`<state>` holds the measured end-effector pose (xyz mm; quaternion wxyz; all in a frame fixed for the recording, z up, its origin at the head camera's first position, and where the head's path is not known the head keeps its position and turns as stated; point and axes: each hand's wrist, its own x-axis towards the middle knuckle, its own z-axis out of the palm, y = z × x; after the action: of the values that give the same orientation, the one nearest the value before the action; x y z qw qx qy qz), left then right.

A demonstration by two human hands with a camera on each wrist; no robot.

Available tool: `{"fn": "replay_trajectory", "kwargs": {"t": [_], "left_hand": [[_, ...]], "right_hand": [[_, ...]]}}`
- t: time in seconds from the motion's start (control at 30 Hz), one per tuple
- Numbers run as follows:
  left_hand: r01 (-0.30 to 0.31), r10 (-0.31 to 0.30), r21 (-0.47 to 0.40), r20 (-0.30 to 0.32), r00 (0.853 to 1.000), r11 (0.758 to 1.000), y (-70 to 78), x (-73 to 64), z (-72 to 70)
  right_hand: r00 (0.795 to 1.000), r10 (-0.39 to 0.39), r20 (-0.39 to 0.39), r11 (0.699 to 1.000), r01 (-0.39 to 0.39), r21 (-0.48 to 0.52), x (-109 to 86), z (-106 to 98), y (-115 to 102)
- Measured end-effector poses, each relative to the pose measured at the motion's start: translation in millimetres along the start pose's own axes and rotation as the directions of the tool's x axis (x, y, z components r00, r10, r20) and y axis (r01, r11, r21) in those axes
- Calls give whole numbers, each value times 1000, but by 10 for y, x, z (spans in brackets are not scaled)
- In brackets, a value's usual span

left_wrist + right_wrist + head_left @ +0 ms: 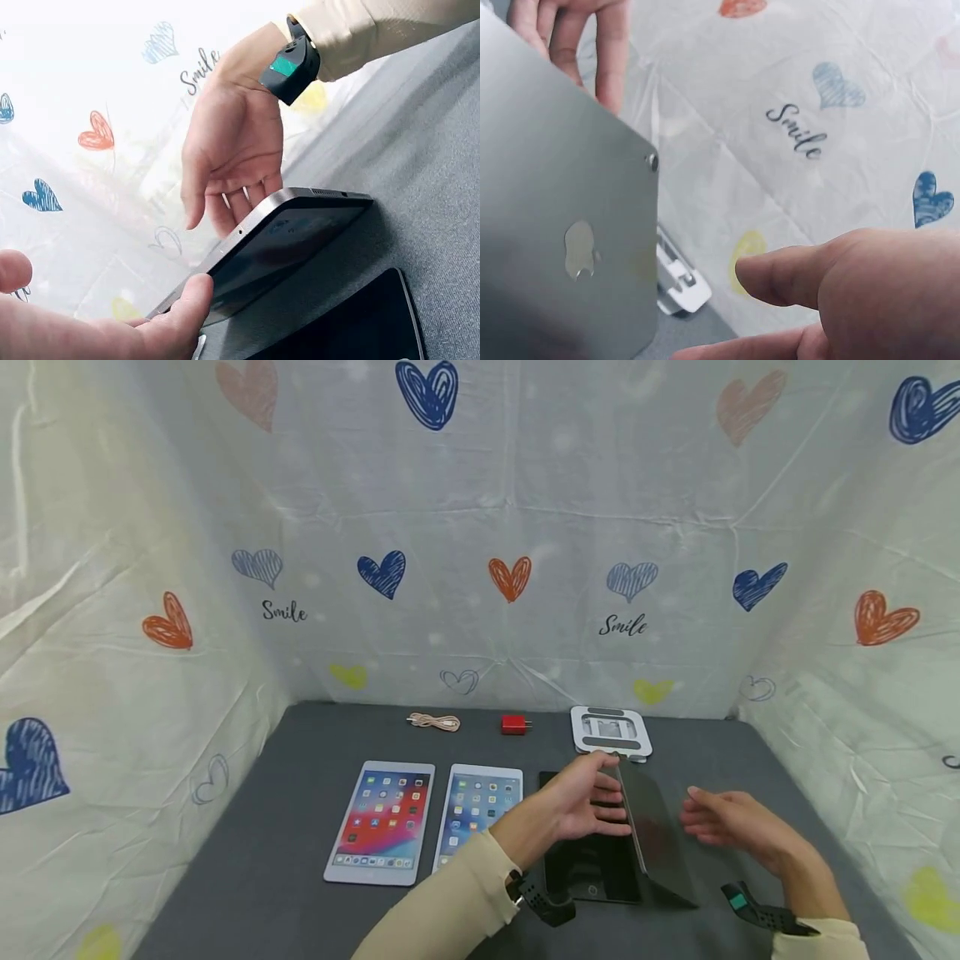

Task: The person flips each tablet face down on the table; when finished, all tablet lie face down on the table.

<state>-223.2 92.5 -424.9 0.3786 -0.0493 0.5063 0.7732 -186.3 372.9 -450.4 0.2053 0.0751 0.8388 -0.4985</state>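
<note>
A tablet [656, 835] stands tilted on one long edge, its silver back [532, 210] with an apple logo facing the right hand. Its dark screen [277, 240] faces left and downward. My left hand [581, 802] has its straight fingers at the tablet's raised edge. To the right of the tablet, my right hand [738, 822] is held apart from it, fingers loosely bent and holding nothing. A black tablet [592, 864] with a home button lies flat under the left hand, partly covered by it.
Two white tablets with lit screens lie to the left, one outer [382, 822] and one inner [480, 802], which the left forearm partly covers. Along the back are a coiled cable [435, 722], a red charger plug [514, 724] and a white folded stand [611, 731]. Curtains surround the grey table [262, 860].
</note>
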Motion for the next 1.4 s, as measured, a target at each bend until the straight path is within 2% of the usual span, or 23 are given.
{"fn": "replay_trajectory", "kwargs": {"t": [0.2,0.3,0.53,1.13,1.4], "left_hand": [[9,-9,-6,3,1000,1000,-36,35,-22],[14,-14,-13,4,1000,1000,-65,68,-29],[21,-21,-46,-3,1000,999,-135,136,-14],[31,-31,-75,-1,1000,997,-289,328,66],[15,-17,-76,-27,999,997,-415,426,92]], "right_hand": [[999,38,14,998,-38,40,10,-32,131],[999,33,29,998,-35,51,7,-58,169],[998,67,5,994,-67,89,2,-80,219],[996,89,-12,995,-88,51,-41,-242,301],[994,103,-32,994,-102,32,-53,-300,306]]}}
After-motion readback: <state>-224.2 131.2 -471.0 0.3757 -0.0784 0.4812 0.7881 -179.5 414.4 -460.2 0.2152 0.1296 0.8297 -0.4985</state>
